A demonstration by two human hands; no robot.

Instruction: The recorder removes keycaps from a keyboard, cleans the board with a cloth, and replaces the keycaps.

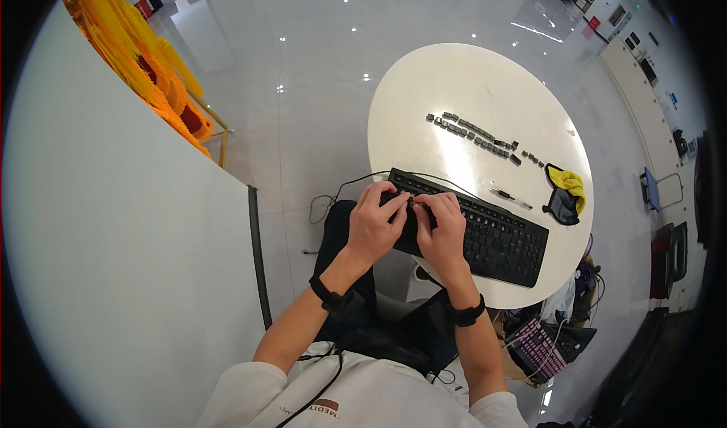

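A black keyboard (pixel 503 250) lies slantwise on the round white table (pixel 469 68), close to me. Over its left part, my left hand (pixel 375 225) and my right hand (pixel 443 227) meet, with fingers bent and thumbs drawn in. The fingertips of both are closed together at the keys; whatever sits between them is too small and covered to make out. Beyond the keyboard, loose dark keycaps (pixel 473 135) stand in long rows, with a few smaller ones (pixel 532 158) at the right end.
A pen (pixel 511 198) lies behind the keyboard, beside a yellow and dark grey cloth item (pixel 564 193). The keyboard's cable (pixel 341 193) hangs off the table's left side. Below the right edge sits a pink-keyed keyboard (pixel 538 345) among clutter. A white panel (pixel 136 223) stands at left.
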